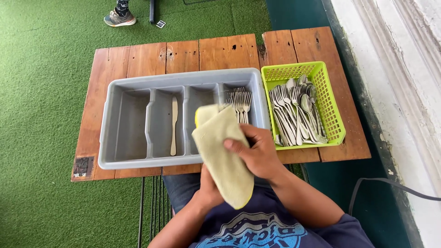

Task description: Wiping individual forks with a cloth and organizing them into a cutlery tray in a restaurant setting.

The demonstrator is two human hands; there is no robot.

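Observation:
My right hand (257,154) grips a folded beige and yellow cloth (223,151) from the right side, in front of my chest. Under the cloth, my left hand (207,190) holds it from below and is mostly hidden. Whatever may be wrapped inside the cloth cannot be seen. Just beyond it stands a grey cutlery tray (121,158) with four compartments. A single knife (174,124) lies in its second compartment and several forks (240,103) lie in the rightmost one. A green plastic basket (333,110) to the right holds several spoons and forks (296,115).
The tray and basket rest on a wooden plank table (138,57) set on green artificial turf. Another person's shoe (120,18) shows at the far edge. A white wall and a black cable (390,183) run along the right.

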